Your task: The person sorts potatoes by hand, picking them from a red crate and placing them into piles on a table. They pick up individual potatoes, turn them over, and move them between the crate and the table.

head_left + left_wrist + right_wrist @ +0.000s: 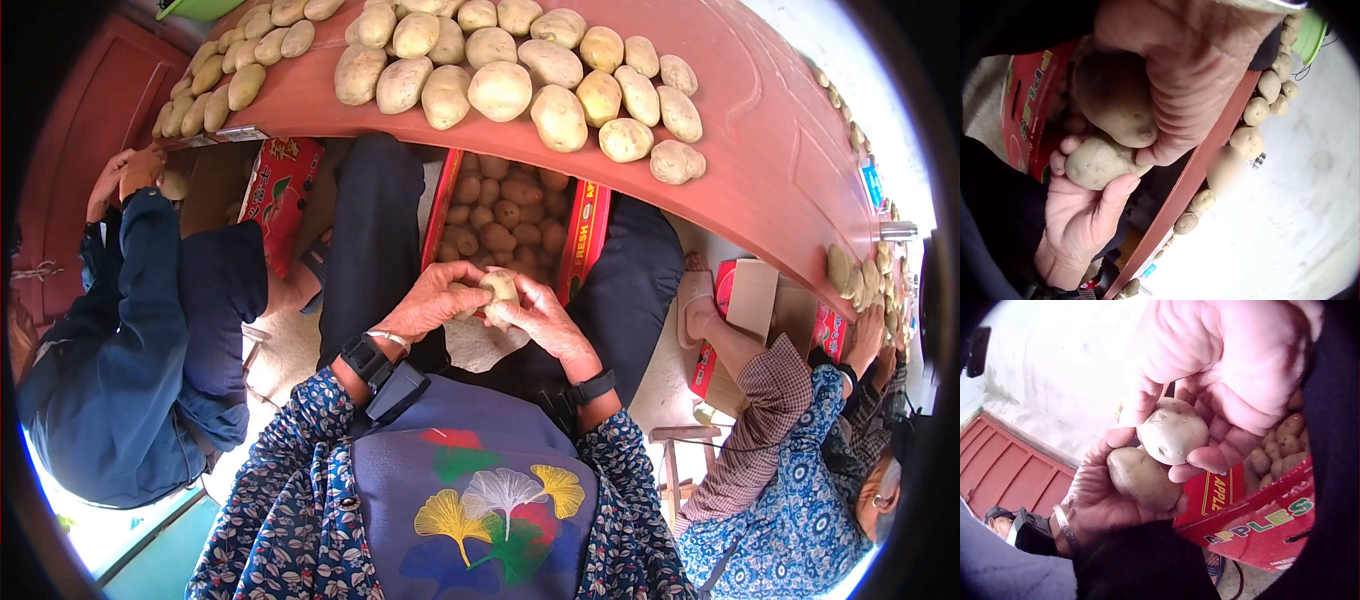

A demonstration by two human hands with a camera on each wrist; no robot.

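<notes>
Left hand (pixel 430 300) curls round one potato (pixel 1144 478); right hand (pixel 545 320) cups a second potato (pixel 1172 431). The two touch above the red box (pixel 585 235). Risk: the right hand's fingertip hold looks shallow, so a knock could drop its potato.
</notes>
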